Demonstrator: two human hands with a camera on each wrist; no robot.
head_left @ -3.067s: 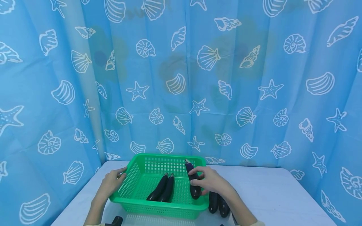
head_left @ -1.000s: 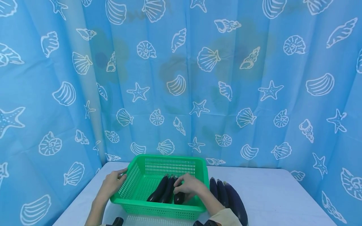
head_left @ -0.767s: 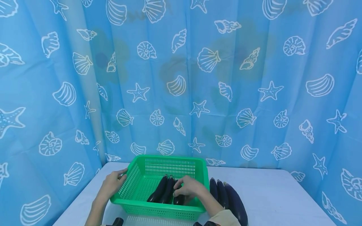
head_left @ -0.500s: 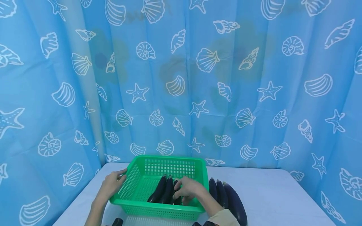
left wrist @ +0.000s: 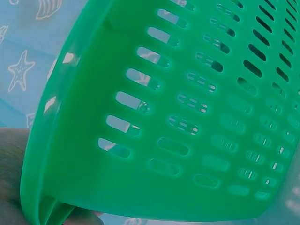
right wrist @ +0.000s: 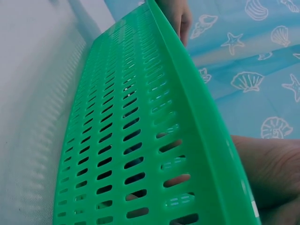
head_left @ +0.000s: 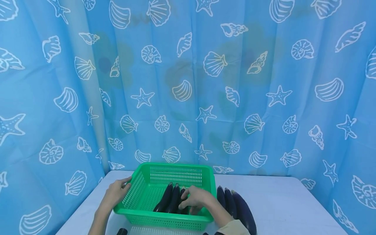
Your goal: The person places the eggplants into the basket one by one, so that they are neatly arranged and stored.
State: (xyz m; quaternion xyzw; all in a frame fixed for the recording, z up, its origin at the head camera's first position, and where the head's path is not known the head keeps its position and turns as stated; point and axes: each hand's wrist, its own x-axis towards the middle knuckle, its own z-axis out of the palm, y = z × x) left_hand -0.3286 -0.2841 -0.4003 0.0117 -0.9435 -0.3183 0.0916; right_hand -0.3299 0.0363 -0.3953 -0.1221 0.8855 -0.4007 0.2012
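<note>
A green plastic basket [head_left: 170,220] with slotted walls stands on the table. My left hand [head_left: 116,192] grips its left rim, thumb and fingers at the edge; in the left wrist view that hand [left wrist: 11,173] shows behind the rim. Two dark eggplants lie side by side inside, a left one [head_left: 164,199] and a middle one [head_left: 174,199]. Against them lies a third eggplant [head_left: 182,193], held by my right hand [head_left: 197,199], which partly covers it. Through the right wrist camera, the basket wall [right wrist: 140,122] hides most of my right hand [right wrist: 276,176].
Three more eggplants lie on the table just right of the basket: two slimmer ones, a left [head_left: 221,196] and a right [head_left: 230,202], and a thicker one [head_left: 244,212] by my right sleeve [head_left: 235,227]. A blue shell-patterned curtain [head_left: 188,81] hangs behind the white table [head_left: 273,199].
My right hand has carried the third eggplant from above the basket's right side down and left, laying it beside the other two. It has since shifted slightly left. My left hand stays put.
</note>
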